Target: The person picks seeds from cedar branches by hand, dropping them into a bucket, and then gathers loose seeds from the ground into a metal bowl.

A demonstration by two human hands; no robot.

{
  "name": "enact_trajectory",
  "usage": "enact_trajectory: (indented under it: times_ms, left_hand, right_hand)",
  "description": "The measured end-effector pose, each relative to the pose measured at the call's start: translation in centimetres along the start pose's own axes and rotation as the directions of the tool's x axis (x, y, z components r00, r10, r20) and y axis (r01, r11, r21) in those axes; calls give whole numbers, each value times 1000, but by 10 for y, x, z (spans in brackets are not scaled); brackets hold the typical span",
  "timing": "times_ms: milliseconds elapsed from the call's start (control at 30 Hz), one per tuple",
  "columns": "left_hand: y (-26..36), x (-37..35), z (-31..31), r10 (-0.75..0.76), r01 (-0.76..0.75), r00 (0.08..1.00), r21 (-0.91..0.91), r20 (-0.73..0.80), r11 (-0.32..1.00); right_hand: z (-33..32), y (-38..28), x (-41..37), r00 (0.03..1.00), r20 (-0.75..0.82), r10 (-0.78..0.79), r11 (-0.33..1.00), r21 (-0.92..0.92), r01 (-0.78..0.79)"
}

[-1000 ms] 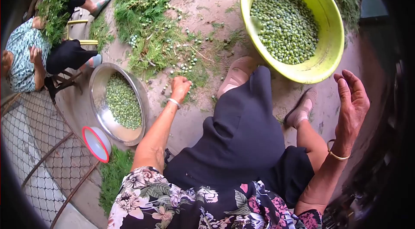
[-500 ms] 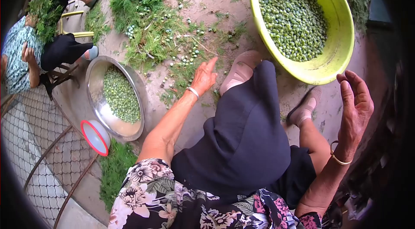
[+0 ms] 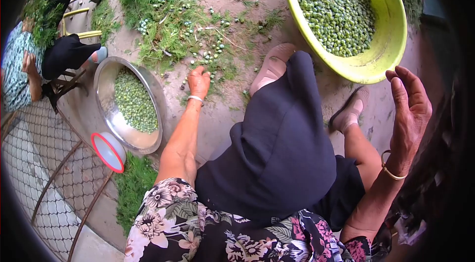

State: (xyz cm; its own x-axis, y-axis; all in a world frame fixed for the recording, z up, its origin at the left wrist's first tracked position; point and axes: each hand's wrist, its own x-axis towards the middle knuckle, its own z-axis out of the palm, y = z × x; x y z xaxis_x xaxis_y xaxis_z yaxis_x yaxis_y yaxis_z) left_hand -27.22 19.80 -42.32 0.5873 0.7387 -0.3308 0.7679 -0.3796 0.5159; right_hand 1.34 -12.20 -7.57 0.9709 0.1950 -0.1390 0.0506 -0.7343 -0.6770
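Note:
My left hand point(image 3: 199, 83) is over the ground, its fingers curled and partly hidden; whatever they may hold does not show. Just beyond it, small round green cones point(image 3: 208, 56) lie scattered among evergreen sprigs point(image 3: 161, 39). My right hand point(image 3: 411, 101) is raised beside the near rim of a yellow-green plastic basin point(image 3: 383, 71), its fingers loosely bent and the thumb a little apart. Nothing is visible in it. Inside the basin is a heap of green cones point(image 3: 334, 12). Left of my left hand stands a steel basin point(image 3: 158, 96) with more green cones point(image 3: 133, 98).
Another person point(image 3: 24, 64) sits at the far left, near a yellow metal frame point(image 3: 81, 34). A red-rimmed bowl point(image 3: 108, 152) leans by the steel basin. Wire mesh point(image 3: 44, 163) lies at lower left, with green branches point(image 3: 133, 183) beside it. My shoes point(image 3: 272, 66) are between the basins.
My left hand has moved left and slightly down, toward the steel basin, and its pointing finger has curled in. My right hand stays by the yellow-green basin. The view has shifted slightly.

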Motion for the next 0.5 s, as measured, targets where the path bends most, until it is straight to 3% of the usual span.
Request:
enact_trajectory:
  times_ms: [33,67,133,200,267,333,400,467,500]
  left_hand:
    - [-5,3,-1,32,-48,996,-194,-82,980]
    - [-12,1,-4,30,-45,996,-190,-80,981]
    - [25,-14,-47,-314,285,948,-599,58,748]
    - [14,-23,-62,-281,258,958,-601,57,757]
    - [14,-38,-78,-408,416,888,-751,212,513]
    - [0,-51,-86,-412,433,877,-776,246,459]
    - [-9,-62,-96,-370,425,872,-869,319,253]
    - [-17,-69,-103,-354,431,875,-865,331,258]
    - [-23,-71,-105,-367,398,877,-898,311,189]
  right_hand:
    - [0,0,0,1000,0,3,1000,1,-3]
    - [-1,0,0,1000,10,5,999,33,-6]
    - [0,0,-2,999,30,12,997,71,-14]
    - [0,-1,-3,1000,18,16,996,87,-18]
    - [1,-1,-4,1000,22,10,997,72,-11]
    - [1,-3,-5,1000,27,4,998,56,-5]
    - [0,-6,-5,999,33,-26,1000,-13,26]
    - [0,-2,-3,998,38,-44,999,-25,45]
    - [0,-1,-3,997,44,-58,997,-43,60]
